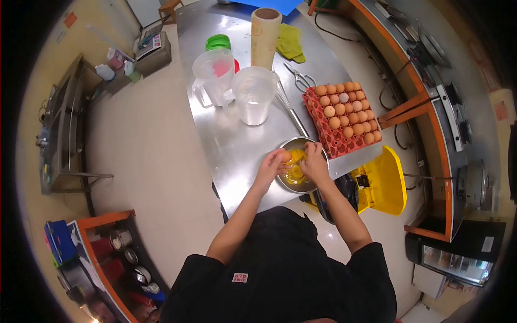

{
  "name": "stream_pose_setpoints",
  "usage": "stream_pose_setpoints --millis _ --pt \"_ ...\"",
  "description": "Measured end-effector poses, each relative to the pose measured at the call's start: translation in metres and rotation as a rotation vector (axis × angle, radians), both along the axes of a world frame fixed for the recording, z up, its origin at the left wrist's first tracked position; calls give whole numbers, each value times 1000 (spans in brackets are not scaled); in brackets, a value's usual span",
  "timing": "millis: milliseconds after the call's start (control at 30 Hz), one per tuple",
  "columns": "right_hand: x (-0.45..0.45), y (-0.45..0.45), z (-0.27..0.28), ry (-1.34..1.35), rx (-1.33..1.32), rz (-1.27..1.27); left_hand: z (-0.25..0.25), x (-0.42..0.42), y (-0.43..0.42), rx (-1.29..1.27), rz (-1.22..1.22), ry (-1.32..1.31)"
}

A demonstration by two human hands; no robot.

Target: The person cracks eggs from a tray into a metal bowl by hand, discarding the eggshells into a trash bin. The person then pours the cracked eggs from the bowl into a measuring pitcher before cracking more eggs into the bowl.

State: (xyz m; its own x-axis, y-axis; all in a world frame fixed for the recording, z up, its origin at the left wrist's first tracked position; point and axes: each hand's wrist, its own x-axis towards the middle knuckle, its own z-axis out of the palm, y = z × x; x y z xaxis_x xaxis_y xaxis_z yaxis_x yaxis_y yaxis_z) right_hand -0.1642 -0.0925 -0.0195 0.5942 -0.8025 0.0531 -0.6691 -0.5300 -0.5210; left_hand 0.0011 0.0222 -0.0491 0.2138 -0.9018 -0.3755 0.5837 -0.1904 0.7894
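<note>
My left hand (273, 166) is at the left rim of a metal bowl (299, 188), its fingers closed on a brown eggshell (285, 156). Over the bowl's right side is my right hand (314, 160), fingers bent down and close together; what they hold, if anything, is hidden. Yellow yolks (295, 172) and clear egg white lie in the bowl. A red tray (338, 146) of brown eggs, with several empty cups at its near end, stands to the right. A whisk (291, 112) lies beyond the bowl, beside a clear plastic jug (253, 99).
On the steel table (231, 172) are a second jug (213, 75), a tall film roll (265, 40), scissors (300, 78), a green cloth (291, 43) and a green lid (218, 42). A yellow bin (396, 180) stands beside the table's right edge.
</note>
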Motion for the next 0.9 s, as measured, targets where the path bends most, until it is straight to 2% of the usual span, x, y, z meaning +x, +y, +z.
stream_pose_setpoints --millis 67,167,233,267,367,500,600,700,900 --pt "-18 -14 -2 -16 40 -27 1 3 -3 -10 -1 -6" --pt "-69 -11 55 130 68 -48 -3 2 1 -20 0 6" --pt "-125 -13 61 281 116 -67 1 1 0 -25 14 11" --pt "-139 -6 83 299 207 -80 0 1 -1 -24 20 24" --pt "-193 -14 63 323 78 -228 1 -2 1 -33 33 29" --pt "-187 -83 57 27 -159 -419 6 -6 5 -35 26 21" --pt "-164 -118 49 67 -173 -529 18 -8 11 -2 1 -4" --pt "-159 -139 26 44 -257 -456 22 -7 15 -4 18 -6" --pt "-151 -151 19 59 -297 -536 22 -6 17 -10 42 -17"
